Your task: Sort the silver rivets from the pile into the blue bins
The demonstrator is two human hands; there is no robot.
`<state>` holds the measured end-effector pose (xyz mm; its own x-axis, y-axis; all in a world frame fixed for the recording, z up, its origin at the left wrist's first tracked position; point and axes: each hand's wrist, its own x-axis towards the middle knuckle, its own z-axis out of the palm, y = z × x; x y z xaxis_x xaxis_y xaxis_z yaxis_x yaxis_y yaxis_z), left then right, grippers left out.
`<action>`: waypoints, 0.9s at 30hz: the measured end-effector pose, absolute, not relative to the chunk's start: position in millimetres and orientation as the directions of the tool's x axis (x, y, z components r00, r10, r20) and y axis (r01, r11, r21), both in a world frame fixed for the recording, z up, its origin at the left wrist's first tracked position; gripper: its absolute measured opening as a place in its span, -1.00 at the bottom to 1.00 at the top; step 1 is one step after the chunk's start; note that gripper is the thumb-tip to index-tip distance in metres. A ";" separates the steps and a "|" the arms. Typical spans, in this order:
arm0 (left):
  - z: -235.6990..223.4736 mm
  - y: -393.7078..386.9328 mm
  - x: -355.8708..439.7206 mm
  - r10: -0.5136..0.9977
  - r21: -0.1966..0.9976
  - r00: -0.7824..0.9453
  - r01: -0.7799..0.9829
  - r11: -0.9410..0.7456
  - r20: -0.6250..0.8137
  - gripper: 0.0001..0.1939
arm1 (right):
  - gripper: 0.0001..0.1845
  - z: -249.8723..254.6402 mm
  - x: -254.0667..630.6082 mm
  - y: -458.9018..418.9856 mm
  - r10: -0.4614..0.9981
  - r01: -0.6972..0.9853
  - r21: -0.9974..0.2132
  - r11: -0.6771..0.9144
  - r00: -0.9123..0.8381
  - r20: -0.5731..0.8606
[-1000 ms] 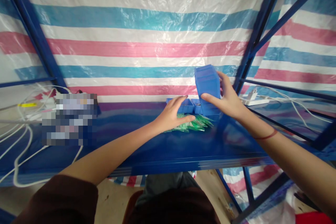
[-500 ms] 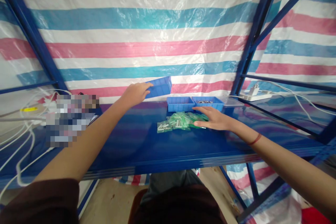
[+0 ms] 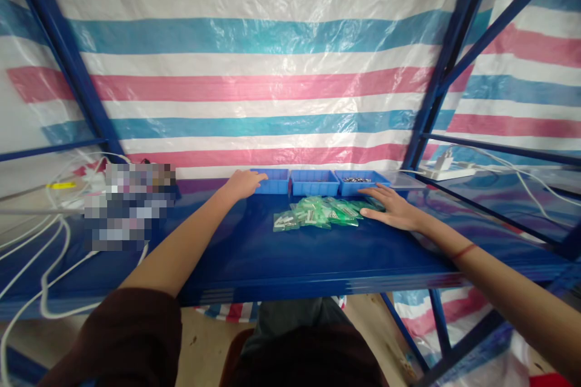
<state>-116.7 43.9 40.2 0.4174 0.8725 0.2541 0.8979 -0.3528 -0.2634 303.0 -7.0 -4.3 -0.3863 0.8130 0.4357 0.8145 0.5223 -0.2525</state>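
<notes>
My left hand point(image 3: 245, 184) grips the left side of a blue plastic bin point(image 3: 276, 186), which stands level at the back of the table. To its right stand a second blue bin point(image 3: 315, 188) with a few small bits in it and a third bin point(image 3: 351, 189) holding small shiny metal parts. In front of them lies a heap of small clear green-tinted bags point(image 3: 318, 213) with light-coloured pieces inside. At the heap's right end is my right hand point(image 3: 393, 208), fingers spread and holding nothing; whether it touches the bags I cannot tell.
A blue metal tabletop point(image 3: 236, 254) carries everything. On the left are white cables point(image 3: 57, 254) and a blurred-out patch. A white power strip point(image 3: 447, 170) sits at the back right. Blue frame posts and a striped plastic sheet point(image 3: 272, 84) stand behind.
My left hand has lowered the raised, tilted bin onto the table, left of the other two. My right hand has shifted slightly right, its fingers still spread.
</notes>
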 end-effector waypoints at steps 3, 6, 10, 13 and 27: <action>44.7 34.7 -116.2 0.854 -0.259 0.448 0.886 -0.385 0.264 -0.64 | -0.32 -8.1 299.9 -7.7 0.869 0.827 -0.304 0.473 -0.380 0.317; 48.2 16.1 -105.8 0.735 -0.206 0.540 0.840 -0.502 0.411 -0.63 | -0.32 -8.6 295.7 -10.7 0.870 0.808 -0.340 0.481 -0.392 0.299; 41.2 -9.6 -70.5 0.642 0.065 0.657 0.677 -0.733 0.394 -0.50 | -0.27 -7.1 279.6 -16.8 0.828 0.761 -0.338 0.554 -0.462 0.316; 26.2 -16.3 -38.8 0.715 0.281 0.663 0.658 -0.698 0.222 -0.18 | -0.16 -3.2 258.0 -20.0 0.802 0.757 -0.280 0.590 -0.511 0.308; 2.2 -17.6 -17.0 0.764 0.499 0.471 0.578 -0.645 0.441 -0.63 | -0.67 16.1 220.4 -21.5 0.789 0.764 -0.299 0.572 -0.413 0.454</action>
